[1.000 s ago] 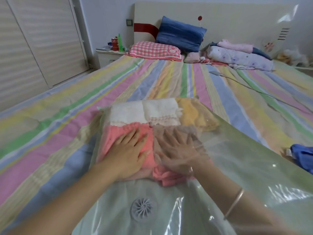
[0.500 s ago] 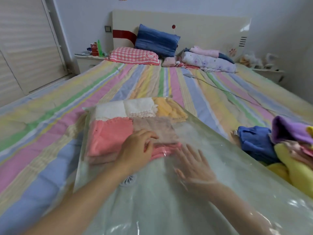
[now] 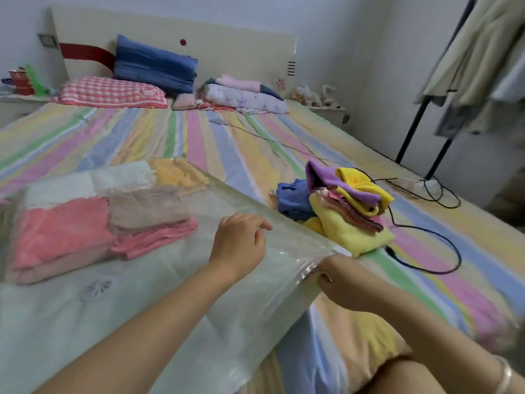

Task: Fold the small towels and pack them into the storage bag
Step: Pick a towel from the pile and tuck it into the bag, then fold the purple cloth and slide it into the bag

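Left hand: I see the left hand (image 3: 241,243) lying knuckles-up on top of the storage bag (image 3: 170,317), close to its right-hand edge. The fingers curl down onto the film, and I cannot tell whether they pinch any of it.
Right hand: the right hand (image 3: 341,282) sits just right of the left one, at the bag's edge. Its fingers and thumb pinch the clear film, which bunches and wrinkles where they meet it.
Hands: apart, with a short stretch of film between them, the right one nearer to the camera.
Storage bag: clear plastic, lying flat on the striped bedsheet (image 3: 216,143). It spreads left of both hands and runs under the left forearm. A round valve (image 3: 98,287) shows in the film left of the left wrist.
Packed towels: the folded towels (image 3: 62,231) lie inside the bag at its far end, left of and beyond the left hand. Pink ones are nearest, a beige one lies beside them, and white and yellow ones fill the farthest row.
Loose towels: a towel pile (image 3: 349,214) of yellow, purple, pink and blue cloth sits on the sheet outside the bag, just beyond the right hand.
Cable: a black cable (image 3: 446,251) loops across the sheet right of that pile.
Far end: a blue pillow (image 3: 153,64) and a checked pillow (image 3: 110,92) lie at the headboard, well beyond both hands.
Wrist: I can make out a bracelet (image 3: 504,376) on the right wrist.
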